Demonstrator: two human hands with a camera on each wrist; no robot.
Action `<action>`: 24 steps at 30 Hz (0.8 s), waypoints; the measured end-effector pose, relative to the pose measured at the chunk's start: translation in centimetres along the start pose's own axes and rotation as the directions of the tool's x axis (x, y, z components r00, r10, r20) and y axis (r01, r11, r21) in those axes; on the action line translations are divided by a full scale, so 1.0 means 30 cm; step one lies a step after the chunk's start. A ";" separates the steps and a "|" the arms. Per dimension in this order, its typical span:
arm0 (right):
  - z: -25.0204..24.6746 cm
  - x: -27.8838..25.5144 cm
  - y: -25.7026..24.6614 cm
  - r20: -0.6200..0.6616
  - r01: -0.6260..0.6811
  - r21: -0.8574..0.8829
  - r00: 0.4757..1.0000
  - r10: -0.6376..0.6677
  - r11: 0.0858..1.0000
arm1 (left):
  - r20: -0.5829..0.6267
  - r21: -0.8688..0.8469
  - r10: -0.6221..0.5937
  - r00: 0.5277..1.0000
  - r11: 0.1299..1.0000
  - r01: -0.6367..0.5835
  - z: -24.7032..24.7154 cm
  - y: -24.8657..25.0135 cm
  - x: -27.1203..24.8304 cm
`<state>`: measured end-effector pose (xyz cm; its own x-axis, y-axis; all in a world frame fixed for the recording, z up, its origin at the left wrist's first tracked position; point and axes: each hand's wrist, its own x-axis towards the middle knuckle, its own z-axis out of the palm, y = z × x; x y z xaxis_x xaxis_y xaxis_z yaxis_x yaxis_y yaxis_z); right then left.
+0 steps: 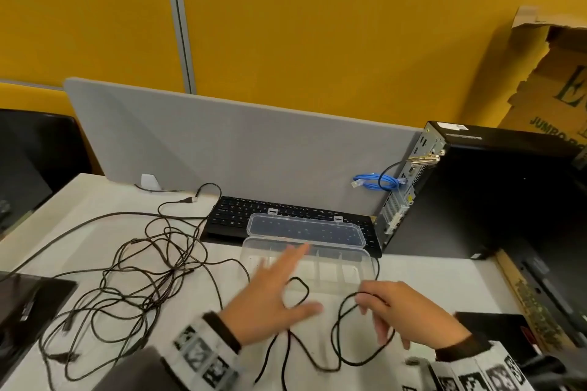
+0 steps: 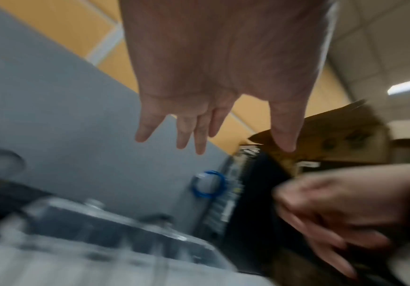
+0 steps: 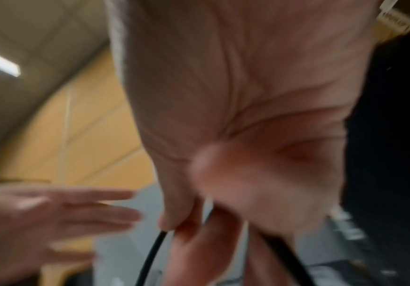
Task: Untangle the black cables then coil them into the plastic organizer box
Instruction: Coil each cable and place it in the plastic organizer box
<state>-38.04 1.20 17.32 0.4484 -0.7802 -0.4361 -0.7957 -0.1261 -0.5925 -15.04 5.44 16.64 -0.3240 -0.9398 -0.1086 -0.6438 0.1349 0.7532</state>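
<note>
A clear plastic organizer box (image 1: 352,259) lies with its lid tipped back, just beyond my hands. My left hand (image 1: 279,286) hovers over its near edge with fingers spread and straight, holding nothing; the left wrist view shows the same open left hand (image 2: 211,125). My right hand (image 1: 365,301) pinches a loop of a loose black cable (image 1: 343,343) that curls on the desk in front of the box. In the blurred right wrist view, my right hand (image 3: 181,226) holds that cable (image 3: 150,257) between thumb and finger. A tangle of black cables (image 1: 143,279) spreads to the left.
A black keyboard (image 1: 228,213) lies behind the box against a grey divider (image 1: 222,143). A black computer tower (image 1: 476,194) with a coiled blue cable (image 1: 378,182) stands at the right. A dark flat device (image 1: 25,305) sits at the left edge, and cardboard (image 1: 556,79) at the far right.
</note>
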 end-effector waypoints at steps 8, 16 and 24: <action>-0.219 -0.157 -0.092 -0.739 0.433 0.298 0.668 -0.082 0.851 | -0.172 -0.250 0.115 0.978 0.955 -0.157 -0.060 0.028 0.033; -0.340 -0.217 0.130 -0.975 -0.118 -0.069 0.216 -0.042 0.991 | -0.373 0.019 0.058 0.926 0.998 -0.055 -0.268 -0.114 -0.045; -0.051 -0.073 -0.145 -0.493 0.215 -0.266 0.808 -0.324 0.940 | -0.299 0.108 0.271 0.915 0.962 -0.249 -0.102 0.055 -0.001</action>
<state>-36.18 2.52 21.90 0.4191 -0.8912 0.1734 -0.7598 -0.4488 -0.4705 -13.95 4.72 19.88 -0.2631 -0.9174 0.2986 -0.6133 0.3980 0.6823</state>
